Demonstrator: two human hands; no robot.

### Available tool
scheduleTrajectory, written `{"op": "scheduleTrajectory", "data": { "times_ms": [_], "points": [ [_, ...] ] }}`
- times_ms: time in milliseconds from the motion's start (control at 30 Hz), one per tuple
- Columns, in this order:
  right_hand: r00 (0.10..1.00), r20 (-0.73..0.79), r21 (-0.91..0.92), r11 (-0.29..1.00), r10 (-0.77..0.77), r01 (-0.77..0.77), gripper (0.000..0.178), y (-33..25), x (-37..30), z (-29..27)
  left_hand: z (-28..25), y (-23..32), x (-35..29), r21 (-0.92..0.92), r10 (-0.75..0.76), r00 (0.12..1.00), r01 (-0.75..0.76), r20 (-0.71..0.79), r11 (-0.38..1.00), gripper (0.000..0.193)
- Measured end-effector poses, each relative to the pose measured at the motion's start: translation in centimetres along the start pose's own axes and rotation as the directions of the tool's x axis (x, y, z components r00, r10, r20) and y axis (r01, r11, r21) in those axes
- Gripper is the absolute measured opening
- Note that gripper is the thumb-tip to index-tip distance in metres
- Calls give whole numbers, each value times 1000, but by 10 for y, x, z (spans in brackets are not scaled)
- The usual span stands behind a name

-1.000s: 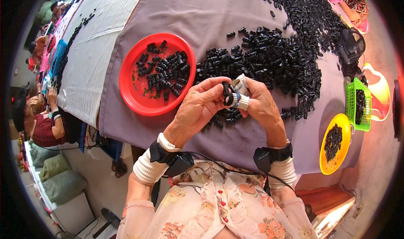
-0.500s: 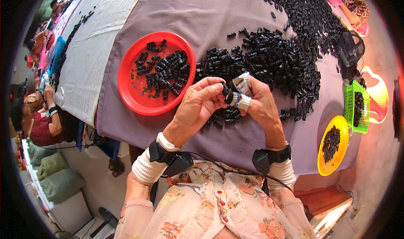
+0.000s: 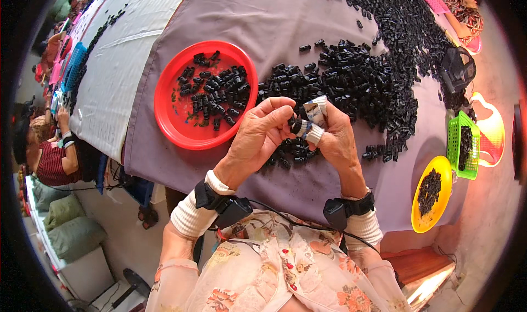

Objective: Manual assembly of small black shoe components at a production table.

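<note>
Over the table's near side, both hands meet around a small black cylindrical plastic piece [image 3: 298, 114]. My left hand [image 3: 258, 129] is closed, its thumb and fingertips pinching the piece from the left. My right hand [image 3: 341, 139] is closed on it from the other side; white ribbed cloth wraps [image 3: 315, 113] cover its thumb and a finger. The fingers partly hide the piece, so its details cannot be made out. Just beyond my hands lies a heap of similar black pieces [image 3: 351, 81]. Left of my left hand stands a red round basin [image 3: 170, 126] with several more black pieces inside.
A yellow dish [image 3: 446, 172] and a green basket [image 3: 469, 172], both holding small black parts, stand at the right. More black pieces [image 3: 406, 32] spread along the far right of the mauve-covered table [image 3: 241, 15]. Another person [image 3: 57, 158] sits at the left by a white-covered table [image 3: 118, 70].
My right hand has shifted slightly, and its wrapped fingertips have tilted around the black piece. My left hand stays pinched at nearly the same spot. The whole view has shifted a little.
</note>
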State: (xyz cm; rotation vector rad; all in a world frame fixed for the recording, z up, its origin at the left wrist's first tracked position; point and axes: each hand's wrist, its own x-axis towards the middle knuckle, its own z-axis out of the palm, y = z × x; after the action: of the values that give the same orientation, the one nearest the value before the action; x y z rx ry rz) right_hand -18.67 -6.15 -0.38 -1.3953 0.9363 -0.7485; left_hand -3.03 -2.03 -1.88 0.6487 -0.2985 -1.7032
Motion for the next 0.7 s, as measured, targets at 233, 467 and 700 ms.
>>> {"op": "scheduleTrajectory", "data": {
  "times_ms": [233,467,700],
  "points": [
    [997,16,110,991,79,-81,24,-2,-1,-2,3,1,-4,-12,-1,1000,1,1,1000,22],
    [999,31,-16,1000,10,-10,23,-1,-1,-1,-3,-3,-3,56,10,1000,-11,6,998,21],
    [998,25,57,996,65,-66,19,0,-1,0,-4,-1,-6,50,17,1000,-16,-12,999,20]
  ]
}}
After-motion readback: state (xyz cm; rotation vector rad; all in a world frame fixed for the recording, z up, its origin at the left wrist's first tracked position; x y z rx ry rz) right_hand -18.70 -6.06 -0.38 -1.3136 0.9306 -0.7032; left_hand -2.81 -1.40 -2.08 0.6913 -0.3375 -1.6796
